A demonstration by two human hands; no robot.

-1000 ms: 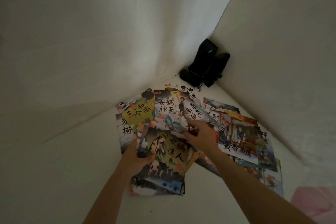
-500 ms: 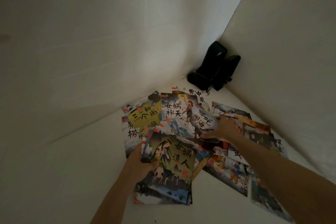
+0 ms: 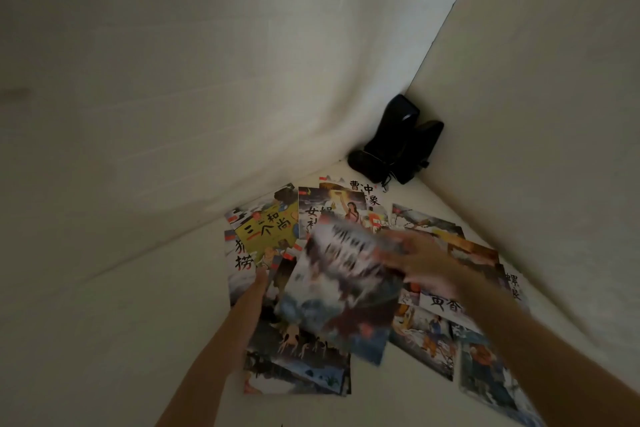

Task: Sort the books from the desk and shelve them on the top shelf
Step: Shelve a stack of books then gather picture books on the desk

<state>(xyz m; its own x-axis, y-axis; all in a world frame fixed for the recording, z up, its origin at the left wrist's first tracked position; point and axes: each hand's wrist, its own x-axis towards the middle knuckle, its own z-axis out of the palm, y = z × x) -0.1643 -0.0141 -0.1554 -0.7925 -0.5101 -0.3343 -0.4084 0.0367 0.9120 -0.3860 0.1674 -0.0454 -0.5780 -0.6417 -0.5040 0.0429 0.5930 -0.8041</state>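
Observation:
Several thin picture books lie spread over the white desk [image 3: 104, 340] in a corner. My right hand [image 3: 420, 262] grips a blurred blue-grey book [image 3: 341, 291] by its right edge and holds it above the pile. My left hand [image 3: 258, 295] holds the left side of a small stack of books [image 3: 294, 357] near me; its fingers are mostly hidden under the lifted book. A yellow-covered book [image 3: 268, 230] lies at the far left of the spread, and others fan out to the right [image 3: 429, 333].
A black object with cables [image 3: 394, 142] sits in the far corner where the two white walls meet. Bare white desk surface stretches to the left of the books. More books [image 3: 491, 378] lie under my right forearm.
My right hand took hold of a book from the middle of the spread and lifted it toward me over the stack. The left hand stays on the stack.

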